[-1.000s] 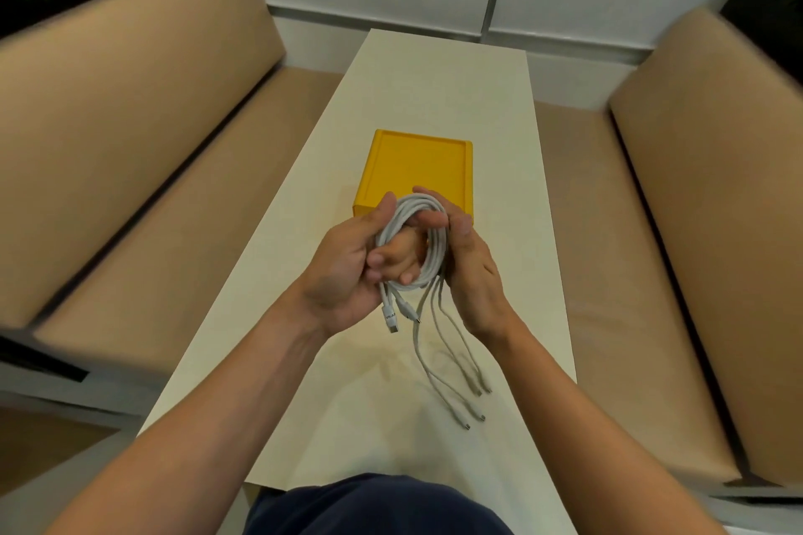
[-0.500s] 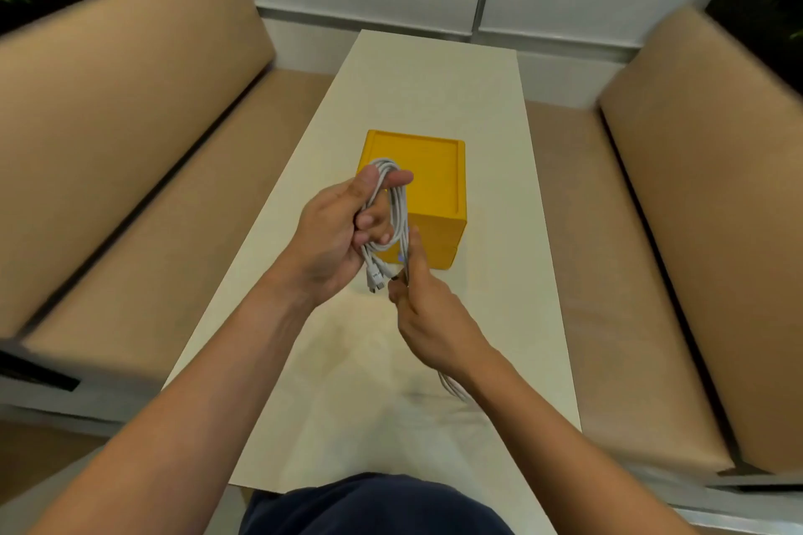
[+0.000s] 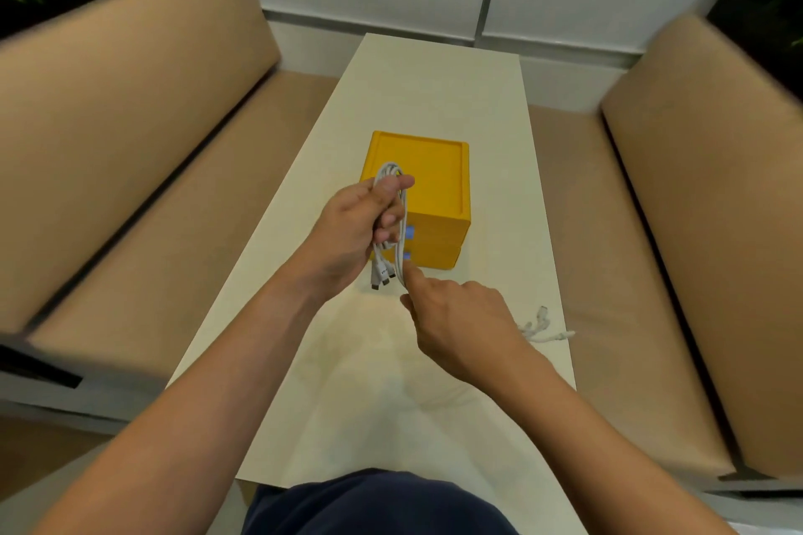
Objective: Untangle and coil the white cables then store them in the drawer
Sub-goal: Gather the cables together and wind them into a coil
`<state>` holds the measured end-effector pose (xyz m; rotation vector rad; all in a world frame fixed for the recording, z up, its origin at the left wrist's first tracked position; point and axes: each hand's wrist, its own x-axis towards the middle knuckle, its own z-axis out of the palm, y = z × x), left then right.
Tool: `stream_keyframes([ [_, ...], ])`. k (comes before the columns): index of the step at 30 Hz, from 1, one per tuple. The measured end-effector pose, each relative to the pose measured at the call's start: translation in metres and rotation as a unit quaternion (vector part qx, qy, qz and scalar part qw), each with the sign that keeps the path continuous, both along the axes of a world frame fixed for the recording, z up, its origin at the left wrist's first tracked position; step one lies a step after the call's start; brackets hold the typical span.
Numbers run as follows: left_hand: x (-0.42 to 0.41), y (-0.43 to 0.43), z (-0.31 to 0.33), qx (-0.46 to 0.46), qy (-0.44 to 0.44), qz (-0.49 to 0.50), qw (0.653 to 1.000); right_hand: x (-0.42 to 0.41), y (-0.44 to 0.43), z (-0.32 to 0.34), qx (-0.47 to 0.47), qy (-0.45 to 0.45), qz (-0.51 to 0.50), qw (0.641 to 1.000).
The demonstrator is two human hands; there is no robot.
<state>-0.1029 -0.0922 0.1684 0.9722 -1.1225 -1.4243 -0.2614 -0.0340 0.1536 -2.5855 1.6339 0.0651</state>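
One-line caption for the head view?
Left hand grips the coiled white cables, right hand holds their loose tails, before a yellow drawer box.

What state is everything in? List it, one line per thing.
Left hand: grips the coiled white cables.
Right hand: holds the strands below the coil.
White cables: partly coiled, not yet stored.
Cable ends: loose, trailing out past the right hand.
Yellow drawer box: upright, both drawers closed.
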Motion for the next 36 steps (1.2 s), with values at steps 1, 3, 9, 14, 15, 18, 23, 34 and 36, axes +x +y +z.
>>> stream_keyframes([
  [1, -0.002, 0.001, -0.001, 0.001, -0.017, -0.001, 1.0, -0.002, 0.0, 0.002, -0.021, 0.01, 0.017, 1.0],
  [3, -0.006, 0.002, -0.003, 0.006, -0.044, 0.004, 0.999, -0.006, 0.0, 0.007, -0.055, 0.039, 0.053, 0.996],
  [9, -0.018, 0.008, -0.003, 0.015, -0.05, 0.033, 0.998, -0.007, 0.001, 0.013, -0.104, 0.063, 0.117, 0.986],
  [14, -0.019, 0.01, -0.004, 0.022, -0.089, 0.034, 0.995, -0.01, -0.007, 0.009, -0.187, 0.025, 0.116, 0.975],
  [15, -0.018, 0.01, -0.005, 0.02, -0.114, 0.028, 0.993, -0.012, -0.008, 0.009, -0.204, 0.018, 0.12, 0.972],
  [18, -0.018, 0.01, -0.012, 0.003, -0.221, 0.016, 0.975, -0.02, -0.013, 0.017, -0.245, -0.013, 0.15, 0.958],
  [23, -0.022, 0.016, -0.018, -0.002, -0.257, -0.034, 0.966, -0.032, -0.024, 0.039, -0.253, -0.046, 0.213, 0.943],
  [34, -0.024, 0.04, -0.022, 0.147, -0.01, -0.176, 0.973, -0.056, -0.079, 0.044, 0.063, -0.308, 0.111, 0.943],
  [36, -0.018, 0.041, -0.024, 0.165, 0.006, -0.201, 0.966, -0.059, -0.082, 0.035, 0.139, -0.362, 0.112, 0.915],
])
